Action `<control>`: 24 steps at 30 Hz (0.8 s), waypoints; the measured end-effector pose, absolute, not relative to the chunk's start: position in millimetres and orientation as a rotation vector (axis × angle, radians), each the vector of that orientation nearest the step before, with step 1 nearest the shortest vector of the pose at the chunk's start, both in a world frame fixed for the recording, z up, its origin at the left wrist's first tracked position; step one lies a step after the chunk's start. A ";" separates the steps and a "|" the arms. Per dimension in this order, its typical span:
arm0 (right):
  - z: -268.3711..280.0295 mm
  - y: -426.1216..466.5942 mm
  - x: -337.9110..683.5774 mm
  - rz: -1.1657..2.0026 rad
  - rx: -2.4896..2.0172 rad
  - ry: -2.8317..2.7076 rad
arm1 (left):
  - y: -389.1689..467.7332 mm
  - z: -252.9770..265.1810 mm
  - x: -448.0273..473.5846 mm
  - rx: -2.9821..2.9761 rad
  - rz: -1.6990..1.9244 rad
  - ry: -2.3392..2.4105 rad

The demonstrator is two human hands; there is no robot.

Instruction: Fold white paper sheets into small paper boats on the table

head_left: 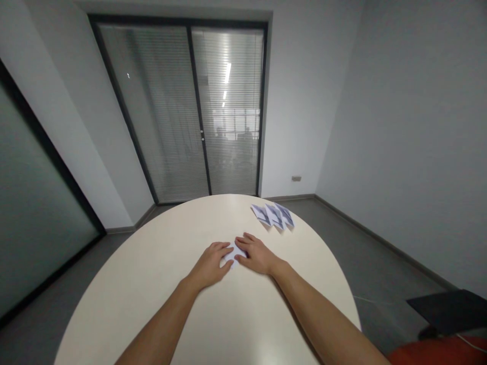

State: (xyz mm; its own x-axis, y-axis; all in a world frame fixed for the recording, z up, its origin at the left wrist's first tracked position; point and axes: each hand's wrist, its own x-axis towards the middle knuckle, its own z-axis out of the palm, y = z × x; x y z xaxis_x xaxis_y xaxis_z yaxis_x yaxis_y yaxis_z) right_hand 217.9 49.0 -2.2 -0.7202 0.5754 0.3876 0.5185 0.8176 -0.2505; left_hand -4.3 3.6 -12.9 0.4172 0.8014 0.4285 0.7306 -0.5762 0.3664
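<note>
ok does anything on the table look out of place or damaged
Nothing stands out: no visible spill or damage. Printed papers lie grouped toward the table's far right; the left hand and right hand touch another paper.

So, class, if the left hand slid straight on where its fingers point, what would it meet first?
Most likely the bare right hand, across the small white paper piece; depth is unclear.

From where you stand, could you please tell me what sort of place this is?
Probably a small office meeting room: a pale round-edged table, black-framed glass panels with horizontal blinds, and plain walls.
</note>
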 end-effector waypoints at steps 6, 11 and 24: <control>-2.7 50.9 220.7 0.151 -0.821 -2.535 | 2.0 -11.6 -8.2 2.529 0.862 1.347; 0.2 47.2 221.6 0.163 -0.853 -2.544 | 1.6 -9.6 -9.0 2.455 0.891 1.334; -4.2 48.7 220.5 0.237 -0.916 -2.509 | 6.3 -11.2 -9.0 2.179 1.028 1.331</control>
State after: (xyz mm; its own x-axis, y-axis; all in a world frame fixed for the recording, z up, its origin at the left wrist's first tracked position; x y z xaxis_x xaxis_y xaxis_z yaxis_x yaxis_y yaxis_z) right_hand 220.5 48.7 -4.2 -0.6746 0.6451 0.3588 0.5666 0.7641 -0.3086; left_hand -9.0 6.3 -11.2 0.2813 0.8785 0.3860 0.5951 -0.4753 0.6481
